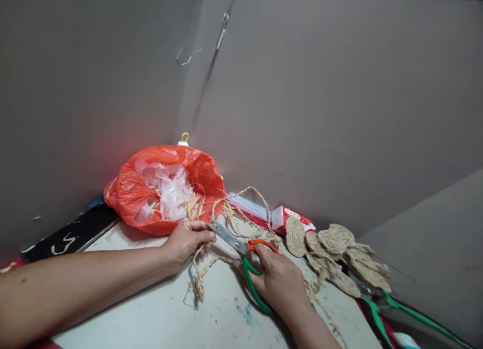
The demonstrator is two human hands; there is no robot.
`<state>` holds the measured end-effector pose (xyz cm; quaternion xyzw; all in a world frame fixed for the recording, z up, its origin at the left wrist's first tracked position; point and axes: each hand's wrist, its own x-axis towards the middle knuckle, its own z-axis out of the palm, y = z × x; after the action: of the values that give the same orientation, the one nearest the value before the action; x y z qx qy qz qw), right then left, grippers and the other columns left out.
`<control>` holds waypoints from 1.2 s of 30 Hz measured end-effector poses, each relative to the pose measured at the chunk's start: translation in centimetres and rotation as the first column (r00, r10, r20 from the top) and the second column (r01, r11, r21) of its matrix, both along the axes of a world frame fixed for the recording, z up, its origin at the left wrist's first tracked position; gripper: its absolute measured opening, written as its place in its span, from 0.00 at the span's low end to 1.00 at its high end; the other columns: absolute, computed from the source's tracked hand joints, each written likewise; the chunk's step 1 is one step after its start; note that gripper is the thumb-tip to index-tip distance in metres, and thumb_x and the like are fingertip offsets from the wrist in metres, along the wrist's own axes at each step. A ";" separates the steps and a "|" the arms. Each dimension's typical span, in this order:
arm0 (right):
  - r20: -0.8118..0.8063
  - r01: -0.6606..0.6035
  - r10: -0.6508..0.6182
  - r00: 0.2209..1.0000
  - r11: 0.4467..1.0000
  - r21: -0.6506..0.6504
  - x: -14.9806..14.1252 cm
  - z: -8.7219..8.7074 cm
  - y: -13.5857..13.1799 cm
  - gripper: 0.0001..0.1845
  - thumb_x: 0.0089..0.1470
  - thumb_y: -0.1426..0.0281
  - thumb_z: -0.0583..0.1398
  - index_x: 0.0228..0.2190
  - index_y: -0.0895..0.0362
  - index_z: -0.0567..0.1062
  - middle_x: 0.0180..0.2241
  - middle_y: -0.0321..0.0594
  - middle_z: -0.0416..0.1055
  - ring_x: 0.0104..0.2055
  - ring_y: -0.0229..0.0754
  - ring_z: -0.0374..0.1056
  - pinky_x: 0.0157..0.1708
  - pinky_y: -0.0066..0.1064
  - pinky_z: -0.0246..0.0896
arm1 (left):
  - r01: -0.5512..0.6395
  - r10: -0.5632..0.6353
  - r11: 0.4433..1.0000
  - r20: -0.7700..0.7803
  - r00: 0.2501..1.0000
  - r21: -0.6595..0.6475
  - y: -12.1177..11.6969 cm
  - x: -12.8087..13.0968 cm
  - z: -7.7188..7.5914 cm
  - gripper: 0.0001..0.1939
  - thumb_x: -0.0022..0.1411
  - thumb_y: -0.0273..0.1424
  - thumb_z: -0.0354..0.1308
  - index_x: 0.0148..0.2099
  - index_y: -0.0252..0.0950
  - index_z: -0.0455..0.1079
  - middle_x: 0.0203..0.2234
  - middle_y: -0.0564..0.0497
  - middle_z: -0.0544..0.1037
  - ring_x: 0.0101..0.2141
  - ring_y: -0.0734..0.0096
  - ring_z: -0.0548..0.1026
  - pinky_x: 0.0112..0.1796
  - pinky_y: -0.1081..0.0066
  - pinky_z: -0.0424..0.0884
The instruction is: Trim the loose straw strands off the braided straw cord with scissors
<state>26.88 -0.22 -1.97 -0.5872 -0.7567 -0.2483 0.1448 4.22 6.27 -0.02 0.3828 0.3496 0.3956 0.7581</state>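
My right hand [281, 281] grips a pair of scissors [230, 238] with one orange and one green handle. The blades point left, slightly apart, with their tips at the fingers of my left hand [188, 243]. Thumb and forefinger of that hand pinch the end of a braided straw cord [218, 259]. From there the cord hangs to a small knotted bunch [198, 287] on the white table [151, 293]. More cord [241, 223] lies looped behind the blades. What my left palm covers is hidden.
An open red plastic bag [128, 193] with white film and straw scraps stands at the back left. Several coiled straw ovals [335, 238] lie at the right, near a red-and-white box [290, 219] and green-handled shears [377, 313]. Grey walls [302, 112] close in behind.
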 end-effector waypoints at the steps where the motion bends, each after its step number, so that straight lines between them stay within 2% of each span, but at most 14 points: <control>1: 0.000 0.000 0.000 1.000 1.000 0.004 0.0 0.0 0.0 0.14 0.52 0.55 0.57 0.29 0.53 0.68 0.19 0.34 0.69 0.22 0.40 0.66 0.24 0.29 0.49 | -0.006 0.006 1.000 -0.004 1.000 -0.002 0.0 0.0 0.1 0.10 0.42 0.30 0.67 0.27 0.30 0.71 0.18 0.52 0.73 0.17 0.81 0.66 0.18 0.79 0.58; 6: -0.014 0.010 -0.010 1.000 1.000 0.002 -0.1 0.0 -0.1 0.15 0.51 0.54 0.57 0.25 0.53 0.68 0.17 0.33 0.68 0.19 0.38 0.64 0.22 0.28 0.48 | -0.031 0.031 0.999 -0.006 0.999 0.005 0.0 0.0 0.0 0.11 0.41 0.30 0.68 0.26 0.30 0.70 0.18 0.52 0.72 0.16 0.82 0.65 0.17 0.79 0.57; 11: -0.013 0.001 -0.001 1.000 1.000 0.023 0.1 -0.3 -0.1 0.16 0.51 0.54 0.57 0.24 0.53 0.69 0.14 0.33 0.66 0.17 0.38 0.63 0.20 0.28 0.44 | -0.059 0.059 0.998 -0.002 0.998 -0.018 0.1 0.1 -0.2 0.14 0.39 0.29 0.69 0.29 0.31 0.70 0.18 0.52 0.73 0.16 0.81 0.65 0.17 0.79 0.57; 14: -0.045 0.005 -0.005 0.999 1.000 0.001 0.5 -0.6 -0.1 0.16 0.51 0.53 0.57 0.25 0.53 0.70 0.14 0.32 0.67 0.17 0.38 0.64 0.20 0.28 0.46 | -0.068 0.068 0.997 -0.001 0.998 -0.026 0.0 0.1 0.0 0.16 0.39 0.29 0.69 0.32 0.30 0.70 0.19 0.52 0.73 0.16 0.81 0.65 0.17 0.79 0.57; 16: -0.111 0.049 -0.051 0.993 0.999 -0.020 1.0 -0.7 -0.1 0.15 0.51 0.53 0.57 0.27 0.52 0.71 0.15 0.32 0.67 0.17 0.38 0.65 0.20 0.27 0.48 | -0.067 0.067 0.998 -0.004 0.998 -0.015 -0.1 0.1 0.1 0.15 0.41 0.29 0.68 0.33 0.30 0.71 0.19 0.52 0.73 0.16 0.82 0.65 0.17 0.79 0.57; 21: -0.214 0.107 -0.114 0.970 0.993 -0.042 1.9 -1.0 0.1 0.16 0.52 0.55 0.56 0.35 0.52 0.73 0.17 0.34 0.70 0.18 0.41 0.67 0.20 0.27 0.51 | -0.075 0.075 0.997 -0.013 0.997 0.005 0.0 0.1 -0.1 0.15 0.42 0.28 0.67 0.34 0.31 0.70 0.18 0.54 0.72 0.16 0.83 0.64 0.17 0.80 0.56; 25: -0.207 0.079 -0.093 0.974 0.994 -0.075 1.9 -1.1 0.1 0.17 0.51 0.56 0.56 0.37 0.54 0.72 0.17 0.34 0.70 0.18 0.42 0.67 0.20 0.28 0.51 | -0.074 0.074 0.997 -0.037 0.997 0.022 0.0 0.1 0.0 0.12 0.44 0.28 0.66 0.32 0.31 0.68 0.14 0.59 0.66 0.15 0.84 0.61 0.17 0.80 0.56; 30: -0.169 0.061 -0.080 0.982 0.991 -0.117 1.1 -0.5 -0.1 0.15 0.50 0.57 0.56 0.35 0.54 0.69 0.19 0.35 0.70 0.20 0.42 0.67 0.21 0.28 0.52 | -0.065 0.067 0.997 -0.054 0.996 0.042 0.1 0.2 -0.2 0.12 0.44 0.27 0.65 0.32 0.31 0.67 0.15 0.59 0.66 0.15 0.84 0.61 0.18 0.79 0.57; 36: -0.119 0.063 -0.082 0.989 0.986 -0.155 0.8 -0.3 0.0 0.17 0.49 0.60 0.57 0.41 0.53 0.67 0.24 0.36 0.72 0.25 0.44 0.69 0.25 0.29 0.54 | 0.012 -0.011 0.996 -0.016 1.000 0.093 -0.3 0.3 0.0 0.20 0.48 0.31 0.64 0.44 0.29 0.69 0.16 0.60 0.63 0.16 0.83 0.59 0.19 0.78 0.59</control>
<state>27.69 -0.18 -2.25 -0.6382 -0.7408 -0.1579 0.1379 4.48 5.94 -0.04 0.4227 0.3345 0.4042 0.7390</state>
